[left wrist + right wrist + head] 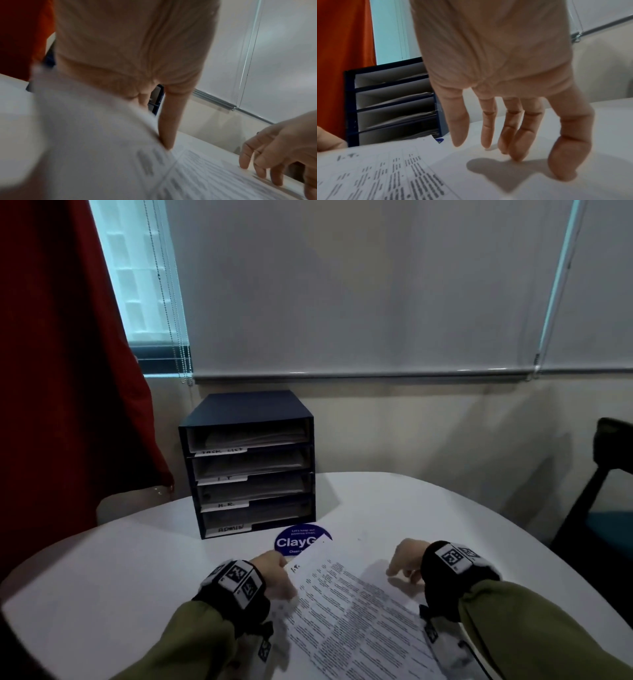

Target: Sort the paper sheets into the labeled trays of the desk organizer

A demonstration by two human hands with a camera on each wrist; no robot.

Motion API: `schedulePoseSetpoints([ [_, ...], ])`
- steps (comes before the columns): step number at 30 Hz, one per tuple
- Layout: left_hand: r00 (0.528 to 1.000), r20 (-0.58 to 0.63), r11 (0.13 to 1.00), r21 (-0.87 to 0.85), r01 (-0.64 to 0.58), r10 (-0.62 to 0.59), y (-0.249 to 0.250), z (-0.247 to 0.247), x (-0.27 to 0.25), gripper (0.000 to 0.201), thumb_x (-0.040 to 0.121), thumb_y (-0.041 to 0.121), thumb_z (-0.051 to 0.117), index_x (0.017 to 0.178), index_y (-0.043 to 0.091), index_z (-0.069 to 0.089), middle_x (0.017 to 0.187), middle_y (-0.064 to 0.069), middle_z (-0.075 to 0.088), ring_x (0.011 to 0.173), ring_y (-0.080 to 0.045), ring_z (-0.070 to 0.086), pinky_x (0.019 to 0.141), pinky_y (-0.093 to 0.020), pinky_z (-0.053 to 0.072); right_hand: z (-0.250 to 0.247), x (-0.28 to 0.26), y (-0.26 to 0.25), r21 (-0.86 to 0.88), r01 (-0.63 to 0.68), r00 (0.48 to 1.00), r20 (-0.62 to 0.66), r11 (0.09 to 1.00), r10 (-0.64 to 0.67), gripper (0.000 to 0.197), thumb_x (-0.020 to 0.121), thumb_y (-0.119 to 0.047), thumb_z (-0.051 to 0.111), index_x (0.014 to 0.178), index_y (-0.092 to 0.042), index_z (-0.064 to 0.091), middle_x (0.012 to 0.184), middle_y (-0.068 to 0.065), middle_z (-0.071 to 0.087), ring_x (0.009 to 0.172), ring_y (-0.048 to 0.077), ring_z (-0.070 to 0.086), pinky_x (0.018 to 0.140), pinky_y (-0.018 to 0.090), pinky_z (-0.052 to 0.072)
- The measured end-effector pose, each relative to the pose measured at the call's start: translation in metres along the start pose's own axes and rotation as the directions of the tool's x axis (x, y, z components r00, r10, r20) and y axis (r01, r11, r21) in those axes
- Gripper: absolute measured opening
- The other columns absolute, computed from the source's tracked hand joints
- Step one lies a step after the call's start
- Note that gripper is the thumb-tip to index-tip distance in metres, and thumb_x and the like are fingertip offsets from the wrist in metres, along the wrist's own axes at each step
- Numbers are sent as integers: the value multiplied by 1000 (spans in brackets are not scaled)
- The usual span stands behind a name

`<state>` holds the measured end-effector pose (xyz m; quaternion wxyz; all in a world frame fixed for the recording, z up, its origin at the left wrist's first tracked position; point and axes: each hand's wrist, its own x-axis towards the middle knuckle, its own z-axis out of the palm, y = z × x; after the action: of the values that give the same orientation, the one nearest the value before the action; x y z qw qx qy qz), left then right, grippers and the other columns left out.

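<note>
The left hand [274, 571] sits at about seven o'clock on the white table [120, 577], back of the hand up, wrist cocked slightly inward, its fingers curled under the left edge of a printed sheet [346, 604] and its thumb on top, so that it pinches the paper and lifts that edge off the pile. In the left wrist view the raised sheet [96, 135] is blurred and arches up across the palm, with one finger [169, 121] reaching straight down beside it to the papers below. The sheet carries "I.T." handwritten at its top left corner and columns of small print too fine to read. The right hand [407, 559] is at about five o'clock, palm down, fingers loosely spread and hanging; in the right wrist view its fingertips [518, 155] touch the bare white top of the paper stack [505, 182], holding nothing. Both forearms wear olive sleeves and black wrist bands with coded markers. The dark blue desk organizer [248, 463] stands at eleven o'clock, well apart from the hands, with four stacked trays already holding papers, labeled from the top "TASK LIST", "I.T.", "H.R." and "ADMIN". A round blue sticker [294, 539] lies just in front of it, partly covered by the sheet's far corner.
</note>
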<state>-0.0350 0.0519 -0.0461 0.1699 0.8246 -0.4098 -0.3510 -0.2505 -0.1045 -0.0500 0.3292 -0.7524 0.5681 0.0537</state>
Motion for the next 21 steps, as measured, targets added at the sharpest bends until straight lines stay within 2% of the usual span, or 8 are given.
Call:
schedulePoseSetpoints([
  [2, 996, -59, 998, 8, -60, 60, -2, -2, -3, 27, 75, 19, 75, 101, 15, 69, 99, 1, 70, 95, -16, 66, 89, -31, 54, -2, -13, 2, 8, 1, 999, 49, 1000, -2, 15, 84, -21, 71, 91, -9, 64, 77, -1, 54, 65, 12, 55, 55, 19, 47],
  [4, 981, -91, 985, -10, -173, 171, -3, -12, -10, 21, 72, 22, 76, 93, 18, 73, 95, -1, 74, 91, -18, 69, 88, -37, 56, -7, -24, 4, -15, 38, 996, 76, 999, -36, 36, 84, -24, 71, 115, -9, 60, 85, -1, 54, 75, 14, 55, 57, 22, 47],
  [7, 943, -111, 944, -71, -322, 313, -1, -36, -24, 7, 74, 21, 76, 80, 21, 71, 83, 2, 74, 78, -14, 71, 79, -35, 58, -9, -33, 7, -24, 82, 993, 82, 996, -80, 16, 84, -23, 66, 96, -14, 59, 82, 0, 52, 82, 18, 52, 53, 21, 43],
  [10, 912, -208, 905, -170, -389, 353, -5, -63, -32, 12, 79, 22, 75, 74, 16, 66, 70, 3, 68, 61, -9, 64, 61, -23, 52, -3, -31, 6, 222, 144, 986, 53, 964, -159, 16, 88, -20, 57, 73, -17, 53, 75, 1, 50, 72, 17, 49, 59, 24, 39],
  [13, 887, -398, 826, -401, -396, 233, -14, -86, -33, 21, 85, 33, 67, 85, 12, 66, 73, -5, 63, 59, -15, 59, 54, -23, 47, 0, -31, -12, 539, 219, 971, -42, 813, -234, 26, 92, -8, 56, 66, -13, 53, 68, 4, 56, 62, 17, 52, 58, 23, 41],
  [17, 934, -357, 591, -752, -293, 8, -30, -96, -32, 46, 83, 49, 64, 107, 10, 59, 93, -9, 67, 72, -22, 67, 54, -27, 54, -1, -22, -48, 684, 208, 970, -50, 699, -239, 15, 91, 3, 55, 77, -2, 59, 78, 12, 63, 67, 21, 61, 70, 28, 50],
  [19, 946, -321, 577, -780, -242, -37, -40, -96, -30, 42, 84, 41, 66, 112, 10, 59, 103, -11, 69, 86, -28, 69, 63, -32, 57, 1, -14, -65, 663, 175, 977, -23, 728, -213, 15, 92, -4, 57, 77, -6, 59, 81, 9, 61, 73, 21, 59, 74, 29, 47],
  [21, 956, -288, 553, -805, -216, -46, -45, -95, -29, 27, 87, 21, 63, 107, 3, 60, 97, -13, 67, 80, -27, 66, 57, -30, 57, 2, -4, -80, 662, 149, 985, -29, 735, -173, 20, 93, -7, 57, 73, -6, 57, 77, 9, 58, 70, 21, 55, 69, 28, 44],
])
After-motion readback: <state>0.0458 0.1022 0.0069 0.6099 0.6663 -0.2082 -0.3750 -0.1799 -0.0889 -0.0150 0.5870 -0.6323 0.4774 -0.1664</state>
